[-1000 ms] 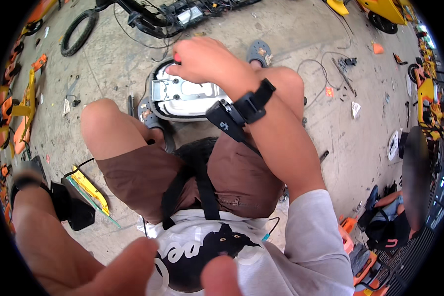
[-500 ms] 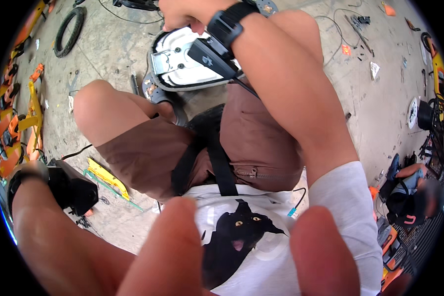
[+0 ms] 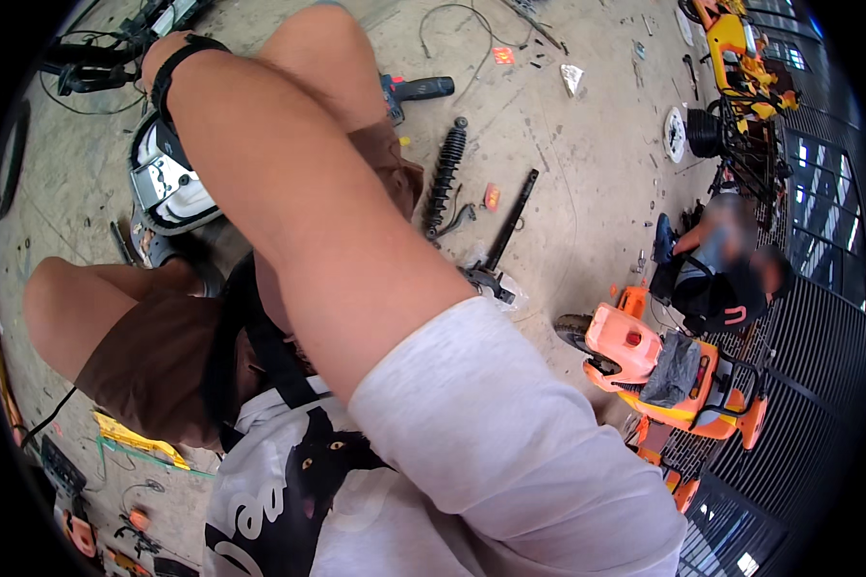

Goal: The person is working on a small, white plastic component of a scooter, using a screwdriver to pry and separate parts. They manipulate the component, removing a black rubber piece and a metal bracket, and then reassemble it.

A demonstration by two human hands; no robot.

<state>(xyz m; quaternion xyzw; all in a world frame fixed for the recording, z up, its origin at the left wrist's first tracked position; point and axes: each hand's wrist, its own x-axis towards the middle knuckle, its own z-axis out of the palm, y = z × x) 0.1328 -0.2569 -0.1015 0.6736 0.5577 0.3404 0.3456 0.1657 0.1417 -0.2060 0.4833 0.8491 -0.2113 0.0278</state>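
Observation:
My right arm reaches to the upper left, and my right hand (image 3: 164,53) is just past the far end of an upturned vehicle seat (image 3: 175,197). The back of the hand shows; its fingers are mostly hidden, so I cannot tell whether it grips anything. White with a dark rim, the seat's underside carries a metal bracket (image 3: 156,181). It lies by my foot, partly covered by my forearm. Black handlebar-like parts (image 3: 91,77) and cables are close to the hand. My left hand is out of sight.
Right of my knee lie a power tool (image 3: 423,88), a black coil-spring shock absorber (image 3: 446,173) and a black rod (image 3: 515,219). An orange vehicle (image 3: 635,337) and a seated person (image 3: 717,269) are further right. A tyre (image 3: 12,159) lies far left.
The view has swung to the right, bringing the shock absorber, power tool and orange vehicle into sight. My left hand, its fingers close to the camera before, has left the picture.

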